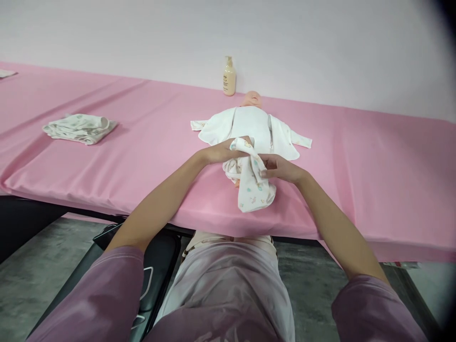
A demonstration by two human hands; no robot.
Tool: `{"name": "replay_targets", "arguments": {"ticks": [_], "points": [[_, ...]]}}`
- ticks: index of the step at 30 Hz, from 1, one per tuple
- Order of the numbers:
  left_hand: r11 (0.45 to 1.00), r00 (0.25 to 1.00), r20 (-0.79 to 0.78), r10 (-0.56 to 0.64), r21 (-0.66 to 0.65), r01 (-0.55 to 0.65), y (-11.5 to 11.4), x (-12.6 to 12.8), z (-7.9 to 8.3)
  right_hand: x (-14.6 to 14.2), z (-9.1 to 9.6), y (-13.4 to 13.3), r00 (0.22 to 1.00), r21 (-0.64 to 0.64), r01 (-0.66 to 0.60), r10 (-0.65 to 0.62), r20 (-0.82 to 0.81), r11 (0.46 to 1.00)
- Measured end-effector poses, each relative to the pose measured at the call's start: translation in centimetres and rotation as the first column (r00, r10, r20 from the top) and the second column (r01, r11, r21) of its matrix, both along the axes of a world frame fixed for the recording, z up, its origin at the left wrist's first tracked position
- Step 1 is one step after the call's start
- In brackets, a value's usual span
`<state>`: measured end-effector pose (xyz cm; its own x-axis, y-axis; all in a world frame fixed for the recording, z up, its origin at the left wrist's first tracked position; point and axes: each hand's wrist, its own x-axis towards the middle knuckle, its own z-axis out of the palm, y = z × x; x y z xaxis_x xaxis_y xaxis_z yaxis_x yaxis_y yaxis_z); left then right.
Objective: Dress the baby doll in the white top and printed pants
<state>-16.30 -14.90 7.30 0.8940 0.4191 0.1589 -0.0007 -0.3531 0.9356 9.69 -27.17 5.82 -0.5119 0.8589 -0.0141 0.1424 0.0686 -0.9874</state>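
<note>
A baby doll [252,99] lies on its back on the pink-covered table, head toward the wall. Its white top [251,124] is spread open at the front, with both sleeves stretched out sideways. Over the doll's lower body is a pair of printed baby pants [255,190], bunched at the left, one part hanging toward me. My left hand [228,151] is closed on the upper edge of the pants, its fingers partly covered by the cloth. With thumb and fingers, my right hand [280,168] pinches their right side. A small skin-coloured bit of the doll shows beneath the cloth.
Behind the doll's head, a cream pump bottle [229,78] stands against the wall. Folded printed cloth [80,128] lies on the pink sheet [160,123] to the left. Below the table's front edge is a dark padded bench [160,266].
</note>
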Motion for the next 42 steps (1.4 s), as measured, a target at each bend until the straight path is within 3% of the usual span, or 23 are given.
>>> {"name": "replay_targets", "arguments": {"ticks": [4,8,11,13,16,19,21,23,27,31,37,42], "points": [[1.0,1.0,-0.008,0.027,0.008,-0.026,-0.5,0.3,0.0,0.1,-0.1,-0.1,0.998,0.034,-0.053,0.052,0.026,0.998],[1.0,0.998,-0.068,0.001,-0.024,-0.003,0.2,0.1,-0.6,0.1,-0.8,0.1,0.993,0.08,0.065,-0.056,-0.106,0.995],[0.996,0.993,-0.096,-0.068,-0.058,0.063,0.7,-0.1,-0.8,0.2,-0.9,0.2,0.987,0.101,0.119,-0.106,-0.119,0.988],[0.997,0.995,-0.086,-0.06,-0.053,0.055,0.6,0.0,-0.8,0.1,-0.6,0.1,0.995,0.108,0.074,-0.066,-0.074,0.991],[0.998,0.998,-0.006,0.056,-0.03,-0.056,-0.3,0.4,-0.5,-0.1,0.2,-0.2,0.998,0.102,-0.047,0.042,0.052,0.994],[0.991,0.992,0.03,0.119,-0.057,-0.117,-0.9,0.7,-0.5,-0.4,0.6,-0.6,0.98,0.063,-0.062,0.049,0.191,0.996],[0.993,0.997,0.022,0.078,-0.086,-0.075,-0.7,0.8,-0.7,-0.7,0.6,-0.7,0.985,0.05,-0.008,0.0,0.174,0.999],[0.994,1.0,0.007,0.003,-0.107,-0.002,-0.2,0.7,-1.0,-1.0,0.3,-0.8,0.992,0.059,0.116,-0.119,0.05,0.991],[0.991,0.992,-0.077,-0.099,-0.099,0.091,0.5,0.4,-1.3,-1.3,-0.3,-0.6,0.938,-0.003,0.321,-0.319,-0.137,0.947],[0.997,0.997,-0.068,-0.037,-0.067,0.032,0.0,0.2,-1.1,-0.7,-0.3,-0.5,0.959,-0.028,0.272,-0.274,-0.077,0.962],[0.996,1.0,-0.017,-0.018,-0.083,0.017,-0.6,0.4,-1.2,0.4,0.2,-0.5,0.995,-0.04,0.031,-0.027,0.098,0.999],[0.993,0.997,-0.055,-0.059,-0.101,0.053,-0.2,0.5,-1.3,-0.2,-0.2,-0.3,0.979,0.004,0.189,-0.188,-0.075,0.982]]}}
